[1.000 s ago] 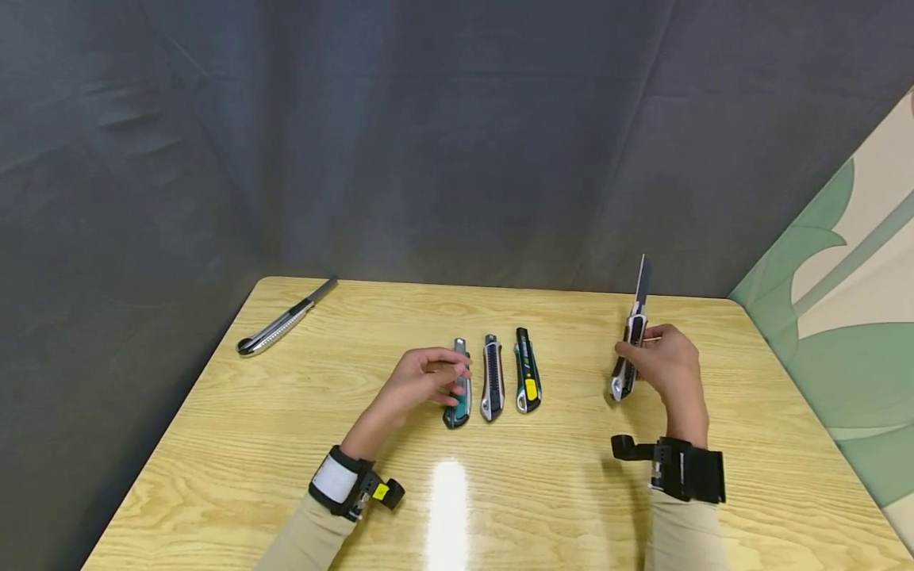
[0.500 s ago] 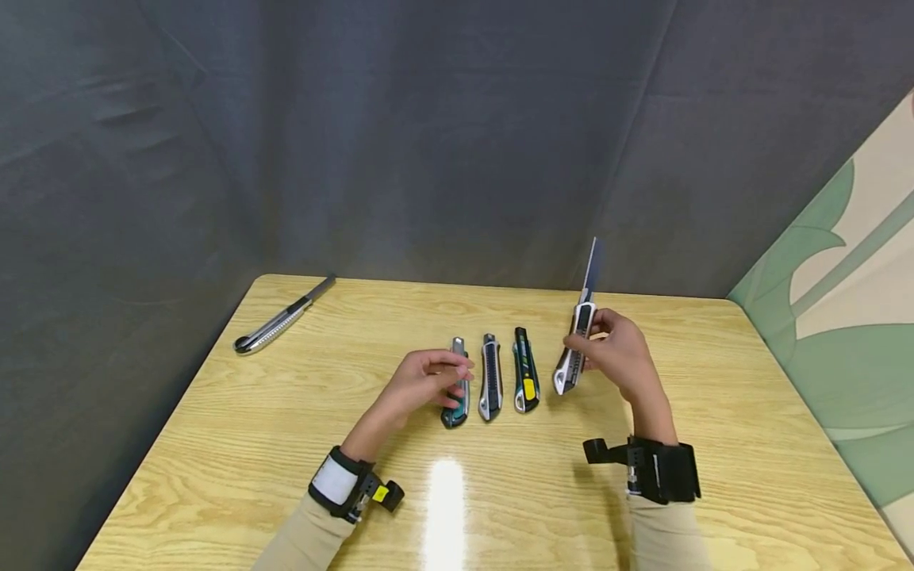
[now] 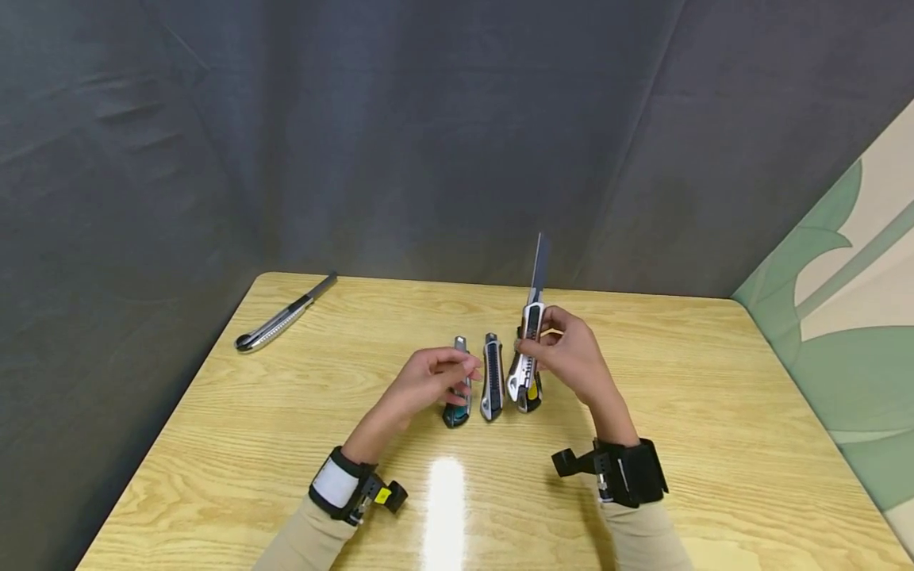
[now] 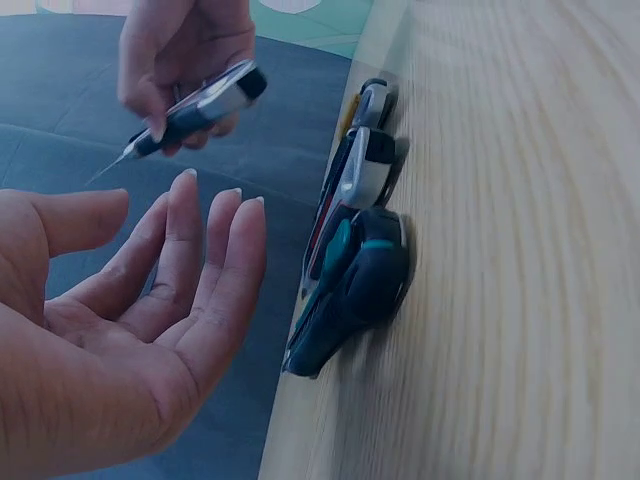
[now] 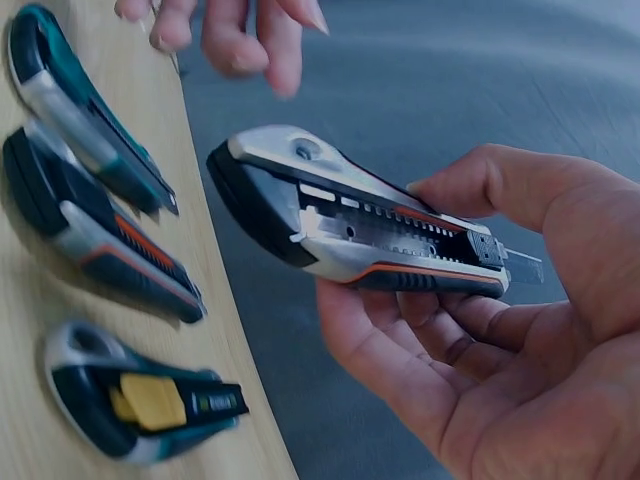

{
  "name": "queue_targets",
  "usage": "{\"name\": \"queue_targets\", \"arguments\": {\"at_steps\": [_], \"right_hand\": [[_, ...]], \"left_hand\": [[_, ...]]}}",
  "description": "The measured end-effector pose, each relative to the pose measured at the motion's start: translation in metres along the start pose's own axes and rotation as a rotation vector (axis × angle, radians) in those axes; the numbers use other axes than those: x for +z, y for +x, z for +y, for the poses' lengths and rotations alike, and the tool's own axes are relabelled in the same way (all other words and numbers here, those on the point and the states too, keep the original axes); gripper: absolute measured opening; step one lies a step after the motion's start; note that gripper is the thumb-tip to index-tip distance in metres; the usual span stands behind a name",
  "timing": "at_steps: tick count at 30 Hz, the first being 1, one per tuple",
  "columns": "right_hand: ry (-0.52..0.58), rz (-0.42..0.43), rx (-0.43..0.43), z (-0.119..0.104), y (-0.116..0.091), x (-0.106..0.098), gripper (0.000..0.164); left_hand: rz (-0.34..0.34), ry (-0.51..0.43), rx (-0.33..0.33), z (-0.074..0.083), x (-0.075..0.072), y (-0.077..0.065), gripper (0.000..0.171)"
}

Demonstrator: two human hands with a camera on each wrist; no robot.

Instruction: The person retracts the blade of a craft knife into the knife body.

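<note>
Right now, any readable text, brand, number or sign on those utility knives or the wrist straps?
None can be read.
Black utility knife with yellow slider: pale lettering beside the slider, too blurred to read.
Silver-and-black utility knife with orange trim, held in the right hand: no text shows.
Yellow tag on left wrist strap: too small.

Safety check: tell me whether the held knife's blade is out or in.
Out. The knife in the right hand shows a long blade extended.

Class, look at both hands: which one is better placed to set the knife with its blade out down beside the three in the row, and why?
Probably the right hand: it already grips the knife just above the row's yellow-marked knife. The left hand hovers open and holds nothing, by the teal knife at the other end.
</note>
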State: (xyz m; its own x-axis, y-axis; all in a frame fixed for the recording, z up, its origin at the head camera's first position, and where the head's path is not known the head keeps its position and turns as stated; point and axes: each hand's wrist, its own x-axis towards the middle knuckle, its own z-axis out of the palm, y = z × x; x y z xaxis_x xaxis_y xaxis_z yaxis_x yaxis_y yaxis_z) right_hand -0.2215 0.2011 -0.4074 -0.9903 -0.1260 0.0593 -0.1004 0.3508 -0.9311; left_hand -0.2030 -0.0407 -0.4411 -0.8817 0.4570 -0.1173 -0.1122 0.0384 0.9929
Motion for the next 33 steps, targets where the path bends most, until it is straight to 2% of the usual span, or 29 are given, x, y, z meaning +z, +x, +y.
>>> {"name": "queue_targets", "arguments": {"at_steps": [6,12,24,32,33], "right_hand": [[-0.033,-0.038,-0.018,-0.006,0.004,0.01,0.033],[-0.002,-0.052,-0.002,-0.01,0.003,0.015,0.032],[0.054,-0.011,-0.026,-0.013,-0.004,0.023,0.037],[0.009,-0.006,-0.008,-0.019,-0.006,0.025,0.034],[0.002,-0.01,-0.007,-0.019,-0.006,0.025,0.034]], "left_hand": [[-0.069,0.039,-0.01,0.001,0.008,0.001,0.038],[-0.106,0.033,-0.014,-0.001,0.012,0.001,0.033],[-0.086,0.011,-0.014,-0.007,0.017,0.0,0.035],[-0.048,-0.016,0.053,-0.009,0.022,0.002,0.031],[-0.047,-0.019,0.058,-0.005,0.023,0.0,0.03]]}}
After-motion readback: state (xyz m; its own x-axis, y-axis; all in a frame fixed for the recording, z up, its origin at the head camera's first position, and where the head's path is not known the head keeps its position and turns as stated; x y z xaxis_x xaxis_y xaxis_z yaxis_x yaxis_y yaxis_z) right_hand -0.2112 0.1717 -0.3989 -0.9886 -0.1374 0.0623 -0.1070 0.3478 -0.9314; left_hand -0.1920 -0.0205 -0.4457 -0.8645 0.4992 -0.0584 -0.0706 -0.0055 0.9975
